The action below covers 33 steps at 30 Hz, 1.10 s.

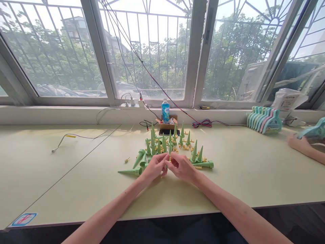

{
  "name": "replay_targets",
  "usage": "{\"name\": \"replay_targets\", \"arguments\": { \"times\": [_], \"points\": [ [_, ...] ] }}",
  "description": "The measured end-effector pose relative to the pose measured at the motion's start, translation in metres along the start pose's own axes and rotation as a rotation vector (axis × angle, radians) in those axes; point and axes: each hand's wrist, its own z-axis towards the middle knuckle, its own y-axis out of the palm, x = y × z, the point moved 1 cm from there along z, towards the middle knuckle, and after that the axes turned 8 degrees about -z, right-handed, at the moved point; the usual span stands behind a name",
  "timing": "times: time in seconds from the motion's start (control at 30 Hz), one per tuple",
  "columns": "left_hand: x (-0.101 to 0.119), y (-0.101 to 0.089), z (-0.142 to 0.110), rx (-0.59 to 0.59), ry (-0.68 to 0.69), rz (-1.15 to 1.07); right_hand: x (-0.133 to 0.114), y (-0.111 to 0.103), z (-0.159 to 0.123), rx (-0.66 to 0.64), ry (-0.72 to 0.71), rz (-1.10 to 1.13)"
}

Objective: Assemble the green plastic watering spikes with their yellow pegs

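Observation:
My left hand (156, 165) and my right hand (183, 166) meet over the front of a pile of plastic parts, both with fingers closed. Between them stands a green watering spike (170, 148), point up, its lower part hidden by my left fingers. At my right fingertips shows a small yellow valve (170, 159), touching or close to the spike. Around my hands several more spikes stand upright or lie on the table, like the lying spike (130, 171) at left. Loose yellow valves (186, 147) are scattered among them.
Behind the pile, a blue bottle (165, 112) stands at a small cardboard box (174, 120), with a dark phone (169, 132) before it. Cables (202, 124) trail over the table (88, 176). At right, another person's hand (299, 144) is near pastel hangers (265, 120).

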Motion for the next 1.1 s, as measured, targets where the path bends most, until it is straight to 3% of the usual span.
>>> {"name": "replay_targets", "arguments": {
  "times": [0.47,0.87,1.1],
  "points": [
    [-0.003,0.000,0.002,0.036,0.020,0.066,0.003,0.002,0.001,-0.008,0.034,0.001],
    [-0.008,-0.001,0.003,0.258,0.112,0.277,0.017,0.001,0.004,0.070,0.094,0.015],
    [0.000,0.004,-0.002,0.210,0.255,0.508,0.020,0.000,0.006,0.145,0.121,0.003]
  ]
}}
